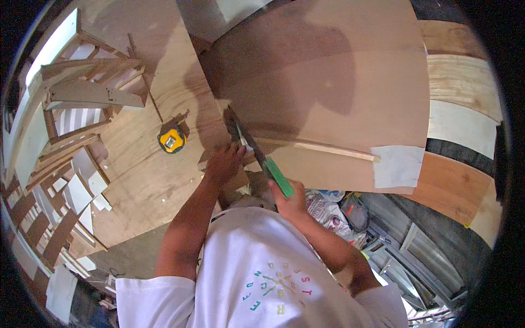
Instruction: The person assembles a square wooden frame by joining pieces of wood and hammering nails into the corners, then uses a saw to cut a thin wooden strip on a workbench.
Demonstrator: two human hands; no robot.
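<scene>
My right hand (290, 201) is wrapped around the green handle (279, 177) of what looks like a handsaw. Its long, dark, narrow blade (251, 139) slants up and left, across the edge of a large wooden panel. My left hand (223, 162) is beside the blade, fingers curled over a small pale-edged wooden piece (250, 157). How far that piece extends under the fingers is hidden. A thin wooden strip (322, 148) lies on the panel (383, 71), running right from the blade to a whitish sheet (398, 167).
Left of my hands, a yellow and black tape measure (171, 141) rests on a plywood surface (164, 186). Wooden frames and offcuts (82, 98) pile up at the far left. Boards (459, 82) line the right side. Plastic bags (328, 210) and metal frames (399, 268) lie below.
</scene>
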